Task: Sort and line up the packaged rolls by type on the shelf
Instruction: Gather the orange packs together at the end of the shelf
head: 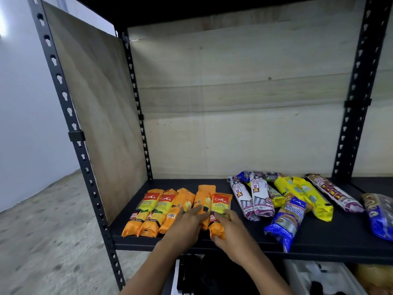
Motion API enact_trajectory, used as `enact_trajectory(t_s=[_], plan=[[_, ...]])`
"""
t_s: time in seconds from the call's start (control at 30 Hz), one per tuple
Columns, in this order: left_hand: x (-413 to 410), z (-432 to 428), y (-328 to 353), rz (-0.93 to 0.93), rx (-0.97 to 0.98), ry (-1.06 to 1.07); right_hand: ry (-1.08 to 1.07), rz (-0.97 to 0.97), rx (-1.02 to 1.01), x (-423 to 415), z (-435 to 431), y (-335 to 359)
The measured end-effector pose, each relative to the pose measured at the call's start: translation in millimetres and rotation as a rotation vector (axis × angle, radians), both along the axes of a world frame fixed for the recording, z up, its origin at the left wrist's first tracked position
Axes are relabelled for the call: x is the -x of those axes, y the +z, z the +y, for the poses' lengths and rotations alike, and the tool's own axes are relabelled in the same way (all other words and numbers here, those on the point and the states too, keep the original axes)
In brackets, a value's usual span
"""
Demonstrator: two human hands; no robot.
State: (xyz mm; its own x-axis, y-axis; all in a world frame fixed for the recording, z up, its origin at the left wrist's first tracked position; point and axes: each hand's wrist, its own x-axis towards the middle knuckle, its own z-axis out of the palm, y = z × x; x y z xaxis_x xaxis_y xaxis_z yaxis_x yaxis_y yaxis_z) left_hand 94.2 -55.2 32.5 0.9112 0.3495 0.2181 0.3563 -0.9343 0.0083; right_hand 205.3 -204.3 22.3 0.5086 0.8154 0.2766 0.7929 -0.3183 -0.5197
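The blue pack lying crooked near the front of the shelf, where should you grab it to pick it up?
Grab the blue pack around its fat middle, coming from above and the front. It lies flat and tilted on the shelf, with bare space on its left. Its crimped ends are thin and floppy, so they would probably bend or slip.

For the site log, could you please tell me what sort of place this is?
Probably a storeroom or stockroom: a black boltless metal rack with plywood backing, packaged rolls on its shelf, and a bare concrete floor.
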Motion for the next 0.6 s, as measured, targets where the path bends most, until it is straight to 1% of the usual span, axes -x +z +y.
enact_trajectory(t_s=[0.2, 0.4, 0.5, 0.6], plan=[[3, 0, 6, -0.186, 0.082, -0.078, -0.026, 0.014, -0.121, 0, 4, 7], [38, 29, 23, -0.362, 0.078, -0.036, 0.041, 0.016, -0.233, 12, 25, 26], [64, 45, 32, -0.398, 0.049, -0.002, 0.090, 0.007, -0.252, 24, 44, 35], [87, 60, 32, -0.395, 0.036, 0.027, 0.122, 0.015, -0.233, 38, 61, 38]])
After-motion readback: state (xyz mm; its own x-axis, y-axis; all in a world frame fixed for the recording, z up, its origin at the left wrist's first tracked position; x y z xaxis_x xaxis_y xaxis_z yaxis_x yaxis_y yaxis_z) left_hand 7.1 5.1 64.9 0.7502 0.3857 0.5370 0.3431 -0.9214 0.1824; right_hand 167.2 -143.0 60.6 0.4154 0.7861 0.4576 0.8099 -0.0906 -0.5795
